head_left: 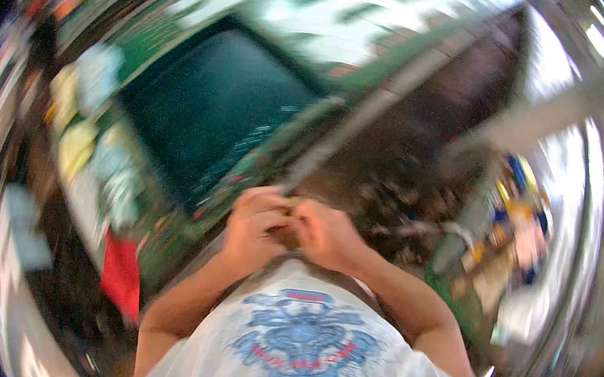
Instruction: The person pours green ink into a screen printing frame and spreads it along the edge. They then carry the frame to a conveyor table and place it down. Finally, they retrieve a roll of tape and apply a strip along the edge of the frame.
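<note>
Close in front of my white printed shirt (306, 340), my two hands meet with bent fingers. My left hand (253, 229) is closed, its fingertips turned toward the other hand. My right hand (332, 237) is closed too, its fingers pressed up against the left one's. Something small and yellowish seems to show between the fingertips, but blur and the fingers hide what it is. Just beyond the hands, a grey edge (372, 110) runs between a dark teal rectangular basin or panel (214, 102) and a brown, trough-like area (432, 114).
Pale blue and yellow cloths or bags (85, 143) lie left of the teal rectangle, with a red cloth (121, 276) below them. A grey beam (544, 116) slants in from the right. Colourful items (521, 215) stand beyond it. Motion smears the whole scene.
</note>
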`<state>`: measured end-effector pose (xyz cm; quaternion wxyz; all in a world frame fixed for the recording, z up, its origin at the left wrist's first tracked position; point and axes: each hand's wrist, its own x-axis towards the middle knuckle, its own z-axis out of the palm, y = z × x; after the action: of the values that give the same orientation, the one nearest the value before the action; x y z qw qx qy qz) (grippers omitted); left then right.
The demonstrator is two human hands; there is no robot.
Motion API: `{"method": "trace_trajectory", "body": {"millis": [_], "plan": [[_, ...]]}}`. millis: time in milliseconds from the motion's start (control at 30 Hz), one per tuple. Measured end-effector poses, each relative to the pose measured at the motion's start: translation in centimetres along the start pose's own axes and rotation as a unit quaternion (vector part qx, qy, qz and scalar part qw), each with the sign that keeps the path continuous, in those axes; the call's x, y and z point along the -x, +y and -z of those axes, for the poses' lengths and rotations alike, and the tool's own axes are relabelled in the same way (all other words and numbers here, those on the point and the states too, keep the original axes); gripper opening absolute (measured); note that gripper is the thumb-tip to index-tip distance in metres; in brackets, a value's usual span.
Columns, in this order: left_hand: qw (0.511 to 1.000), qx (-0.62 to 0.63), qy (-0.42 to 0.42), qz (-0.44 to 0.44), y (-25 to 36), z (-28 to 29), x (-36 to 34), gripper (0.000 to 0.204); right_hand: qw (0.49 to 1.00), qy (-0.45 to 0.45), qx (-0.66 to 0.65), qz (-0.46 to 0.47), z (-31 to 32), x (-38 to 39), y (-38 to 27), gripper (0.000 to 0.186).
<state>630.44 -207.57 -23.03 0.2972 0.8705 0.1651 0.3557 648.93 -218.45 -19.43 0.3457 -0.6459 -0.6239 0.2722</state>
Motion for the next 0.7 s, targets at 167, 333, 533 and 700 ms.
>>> {"method": "trace_trajectory", "body": {"millis": [167,333,533,700], "plan": [[0.996,0.089,-0.014,0.024,0.2,-1.2,-1.8,0.02,0.986,0.12,-0.113,-0.016,-1.2,1.8,1.0,0.023],[0.933,0.278,-0.076,0.214,0.0,-1.8,-4.2,0.011,0.975,0.173,-0.136,-0.015,-0.5,5.6,-0.4,0.069],[0.93,0.305,-0.154,0.138,0.8,-4.4,-8.0,0.01,0.958,0.26,-0.066,-0.099,0.3,10.9,-0.6,0.067],[0.932,0.313,-0.161,0.082,3.6,-7.0,-10.3,0.006,0.937,0.317,-0.044,-0.143,3.4,14.6,-0.6,0.055]]}}
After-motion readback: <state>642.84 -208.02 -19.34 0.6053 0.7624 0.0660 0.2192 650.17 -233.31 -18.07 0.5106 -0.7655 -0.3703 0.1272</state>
